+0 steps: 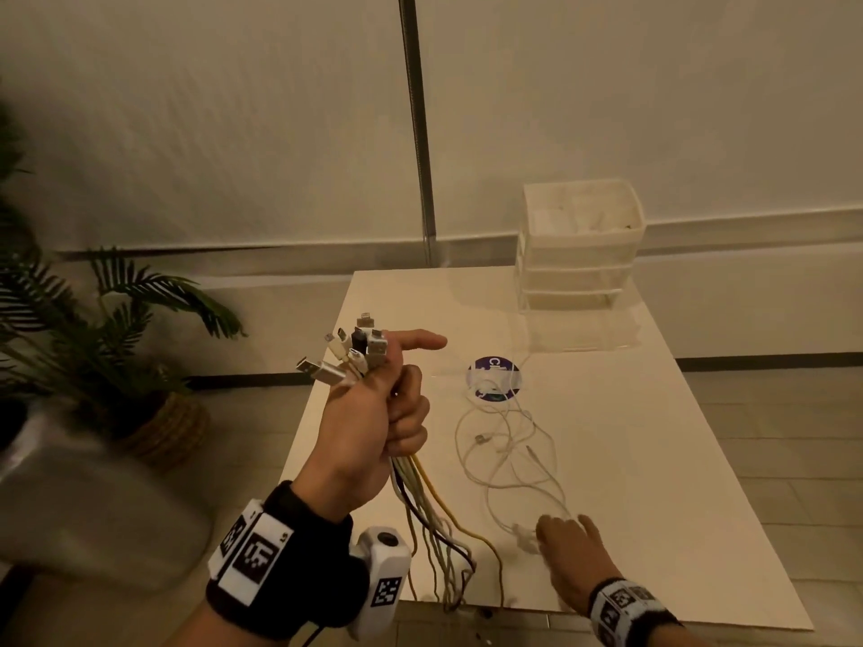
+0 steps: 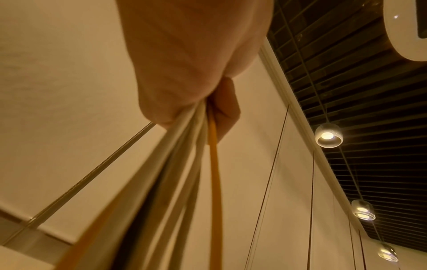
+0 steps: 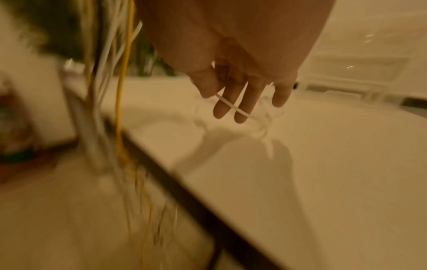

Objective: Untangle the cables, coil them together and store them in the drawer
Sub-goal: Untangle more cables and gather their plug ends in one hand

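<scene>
My left hand [image 1: 392, 408] is raised over the table's left side and grips a bundle of cables [image 1: 429, 506]. Their plugs [image 1: 355, 354] fan out above the fist, with the index finger pointing away. The cords, one of them yellow [image 2: 215, 164], hang past the table's front edge. Loose white cables [image 1: 513, 450] lie tangled on the table. My right hand [image 1: 562, 534] reaches low over their near end with straight fingers [image 3: 242, 102]. A thin white cable [image 3: 233, 107] crosses those fingers, and the thumb touches it. The white drawer unit [image 1: 579, 254] stands at the far right with its drawers closed.
The white table [image 1: 677, 459] carries a round purple sticker [image 1: 495, 378] under the loose cables. A potted palm [image 1: 116, 329] in a woven basket stands on the floor at the left. A metal pole [image 1: 420, 133] rises behind the table.
</scene>
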The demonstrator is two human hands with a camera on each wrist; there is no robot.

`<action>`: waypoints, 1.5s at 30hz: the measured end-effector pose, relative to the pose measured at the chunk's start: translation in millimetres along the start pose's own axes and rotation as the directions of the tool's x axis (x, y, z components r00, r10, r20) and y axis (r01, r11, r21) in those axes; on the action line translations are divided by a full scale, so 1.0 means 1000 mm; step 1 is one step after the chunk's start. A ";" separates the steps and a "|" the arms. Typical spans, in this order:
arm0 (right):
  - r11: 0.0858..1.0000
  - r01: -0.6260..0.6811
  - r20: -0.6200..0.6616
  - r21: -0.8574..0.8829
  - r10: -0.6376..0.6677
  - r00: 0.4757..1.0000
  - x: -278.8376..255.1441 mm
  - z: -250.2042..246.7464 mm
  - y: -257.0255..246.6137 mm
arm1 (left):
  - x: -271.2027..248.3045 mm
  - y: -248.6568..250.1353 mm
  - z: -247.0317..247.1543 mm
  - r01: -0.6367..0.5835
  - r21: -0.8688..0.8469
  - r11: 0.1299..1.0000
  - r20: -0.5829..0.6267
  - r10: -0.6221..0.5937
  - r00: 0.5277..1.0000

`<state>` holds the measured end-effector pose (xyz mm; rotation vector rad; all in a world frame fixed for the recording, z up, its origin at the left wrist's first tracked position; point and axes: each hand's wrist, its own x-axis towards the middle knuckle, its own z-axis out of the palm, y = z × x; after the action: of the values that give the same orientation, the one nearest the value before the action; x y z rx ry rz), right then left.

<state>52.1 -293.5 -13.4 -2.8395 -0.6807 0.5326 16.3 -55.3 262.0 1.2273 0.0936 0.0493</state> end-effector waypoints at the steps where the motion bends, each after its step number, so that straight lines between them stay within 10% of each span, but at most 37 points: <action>1: 0.975 -0.036 -0.050 0.221 0.049 0.998 0.002 -0.016 -0.004 | 0.002 -0.001 -0.001 0.004 0.005 1.000 -0.003 -0.004 1.000; 5: 0.435 0.005 -0.150 0.900 0.299 0.942 0.014 -0.100 -0.025 | 0.011 -0.009 0.001 0.027 0.041 0.999 0.004 -0.027 1.000; 8: -0.151 0.091 -0.051 0.984 0.253 0.966 0.008 -0.162 -0.051 | 0.017 -0.015 0.009 0.052 0.090 0.995 0.008 -0.053 0.999; 11: -0.357 0.133 -0.102 0.925 0.103 0.989 -0.007 -0.204 -0.078 | 0.025 -0.017 0.019 0.074 0.091 0.993 0.015 -0.076 0.997; 19: 0.041 0.407 -0.409 0.912 0.114 0.905 -0.030 -0.232 -0.130 | 0.036 -0.027 0.031 0.042 0.055 0.998 0.002 -0.042 0.999; 32: 0.179 0.358 -0.386 0.916 0.154 0.910 -0.024 -0.228 -0.139 | 0.041 -0.035 0.029 -0.066 0.113 0.991 -0.143 0.082 0.986; 38: 0.379 0.366 -0.413 0.850 0.048 0.910 -0.028 -0.215 -0.125 | 0.049 -0.014 0.007 -0.120 -0.018 0.993 -0.246 0.112 0.963; 45: 0.568 0.277 -0.269 0.775 -0.100 0.958 -0.021 -0.203 -0.091 | 0.048 0.031 -0.033 -0.129 -0.042 0.991 -0.060 0.127 0.990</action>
<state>75.3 -239.6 202.3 -1.8773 -0.5065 0.3747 61.4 -9.6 278.2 1.1855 0.0633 0.1979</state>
